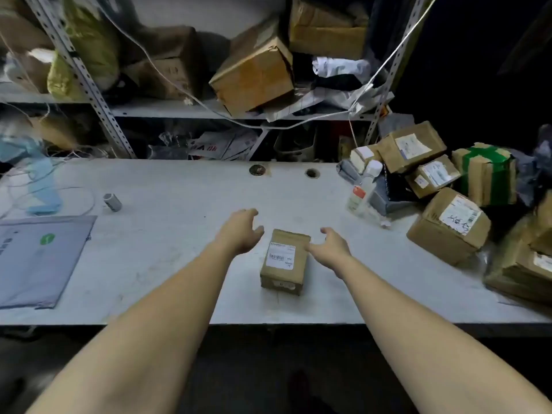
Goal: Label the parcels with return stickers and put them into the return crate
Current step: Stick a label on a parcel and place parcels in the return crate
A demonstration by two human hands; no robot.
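Note:
A small brown cardboard parcel (283,261) with a white printed label on top lies on the white table (167,252), near the front edge at the middle. My left hand (243,231) hovers just left of it, fingers spread and empty. My right hand (331,246) is at the parcel's right side, fingers apart, its fingertips close to or touching the box's upper right corner. A heap of brown parcels (448,225) with white labels lies at the table's right end. No crate is in view.
A grey mailer bag (38,261) lies at the left. A small grey roll (112,202) and loose white cords (44,186) sit at the back left. A white bottle (363,189) leans by the heap. Metal shelving (191,110) with boxes stands behind the table.

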